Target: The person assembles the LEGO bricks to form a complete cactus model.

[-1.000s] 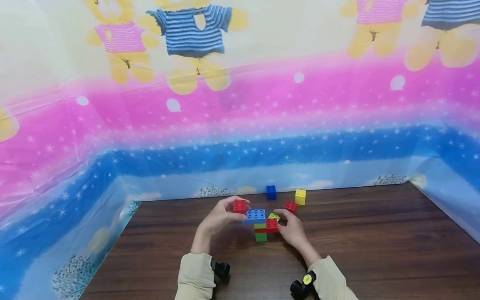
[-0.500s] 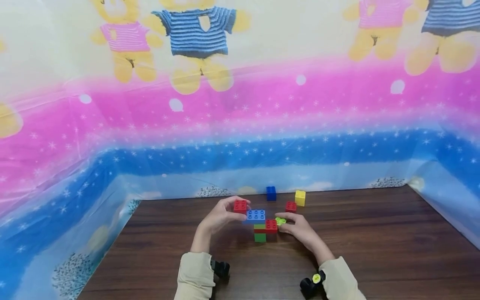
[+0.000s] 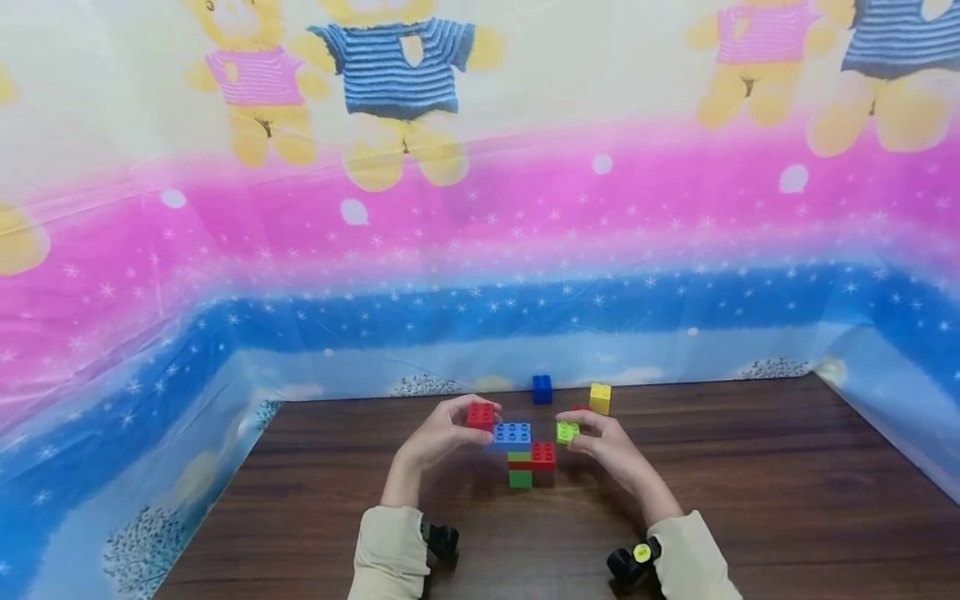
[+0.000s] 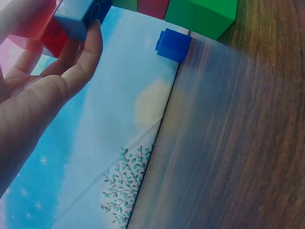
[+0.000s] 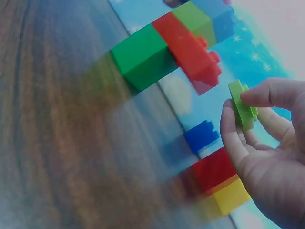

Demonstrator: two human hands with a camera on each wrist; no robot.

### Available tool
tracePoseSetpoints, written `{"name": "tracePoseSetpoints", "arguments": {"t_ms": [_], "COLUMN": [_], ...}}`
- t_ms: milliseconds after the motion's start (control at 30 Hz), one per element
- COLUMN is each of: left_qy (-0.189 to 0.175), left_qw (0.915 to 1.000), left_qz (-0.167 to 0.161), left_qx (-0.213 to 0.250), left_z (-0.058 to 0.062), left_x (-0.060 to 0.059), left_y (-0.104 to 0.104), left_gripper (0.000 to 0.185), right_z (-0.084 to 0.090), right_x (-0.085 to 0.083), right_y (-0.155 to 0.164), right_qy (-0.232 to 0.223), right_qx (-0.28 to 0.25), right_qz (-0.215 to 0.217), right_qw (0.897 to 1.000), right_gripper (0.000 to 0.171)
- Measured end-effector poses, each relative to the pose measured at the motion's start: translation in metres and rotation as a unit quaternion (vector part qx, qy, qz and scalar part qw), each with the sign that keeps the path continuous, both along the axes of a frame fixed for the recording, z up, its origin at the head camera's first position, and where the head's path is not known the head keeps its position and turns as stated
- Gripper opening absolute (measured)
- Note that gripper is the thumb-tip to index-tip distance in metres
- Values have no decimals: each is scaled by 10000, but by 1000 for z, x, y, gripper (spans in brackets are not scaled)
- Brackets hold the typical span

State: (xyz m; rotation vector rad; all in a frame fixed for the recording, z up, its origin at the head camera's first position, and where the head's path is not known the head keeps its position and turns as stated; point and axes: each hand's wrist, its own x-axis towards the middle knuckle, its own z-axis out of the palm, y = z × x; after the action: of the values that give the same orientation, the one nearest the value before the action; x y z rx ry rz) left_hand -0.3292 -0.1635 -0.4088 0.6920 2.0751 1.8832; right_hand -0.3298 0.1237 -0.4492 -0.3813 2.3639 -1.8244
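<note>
The two hands were apart, each with its own grip, with the assembled stack between them. The left hand (image 3: 438,437) held the red top brick (image 3: 481,414) between thumb and fingers, and in the left wrist view a fingertip or thumb tip also touched the light blue brick (image 3: 512,433). The right hand (image 3: 615,450) pinched a thin lime piece (image 3: 567,432), its studs facing up in the head view; that piece was off the stack, just to its right.

The stack rose from a green base brick (image 3: 520,478) through a red plank (image 3: 543,454) and a light green brick (image 5: 194,20) to the light blue brick, whose left end reached under the red top brick. The red plank jutted out to the right, with bare studs on that end. The green base brick appeared to stand on the worktop (image 3: 315,517), though the wrist views were too hazy to be certain.

Farther back, a dark blue brick (image 3: 542,390) stood near the worktop's far edge. To its right, a loose red brick (image 5: 214,169), mostly hidden behind the right hand in the head view, lay just beside a yellow brick (image 3: 600,398). A printed cloth (image 3: 480,308) hung behind the worktop.
</note>
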Motion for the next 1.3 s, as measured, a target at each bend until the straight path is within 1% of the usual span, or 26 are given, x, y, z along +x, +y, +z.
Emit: {"name": "tracePoseSetpoints", "arguments": {"t_ms": [100, 167, 300, 400, 633, 800, 967, 1200, 1300], "left_qy": [7, -2, -5, 22, -26, -39, -27, -22, -32], "left_qw": [10000, 10000, 10000, 10000, 9999, 10000, 10000, 10000, 10000], "left_qz": [-30, -23, -2, -2, 92, 57, 51, 19, 64], "left_qx": [37, 33, -2, -35, -34, 16, -29, 34, -54], "left_z": [0, 0, 0, 1, 2, 3, 1, 1, 2], "left_x": [-1, -1, 0, 1, -1, 2, 4, 2, 2], "left_y": [-1, -2, -3, -3, 0, 2, 1, 0, -1], "left_gripper": [52, 52, 53, 54, 51, 45, 43, 48, 51], "right_z": [7, 11, 16, 17, 17, 13, 7, 10, 11], "right_x": [2, 4, 7, 8, 5, 5, 6, 7, 8], "right_y": [-1, -1, -2, -4, -5, -4, -3, -6, -7], "right_qy": [40, 31, -28, -14, 57, -6, 76, 229, 324], "right_qx": [90, 122, 309, 469, 542, 550, 625, 581, 647], "right_qz": [163, 425, 1020, 1228, 1073, 951, 1000, 1066, 1047], "right_qw": [9998, 9990, 9943, 9913, 9927, 9939, 9930, 9923, 9919], "right_gripper": [45, 44, 45, 46, 44, 44, 44, 41, 40]}}
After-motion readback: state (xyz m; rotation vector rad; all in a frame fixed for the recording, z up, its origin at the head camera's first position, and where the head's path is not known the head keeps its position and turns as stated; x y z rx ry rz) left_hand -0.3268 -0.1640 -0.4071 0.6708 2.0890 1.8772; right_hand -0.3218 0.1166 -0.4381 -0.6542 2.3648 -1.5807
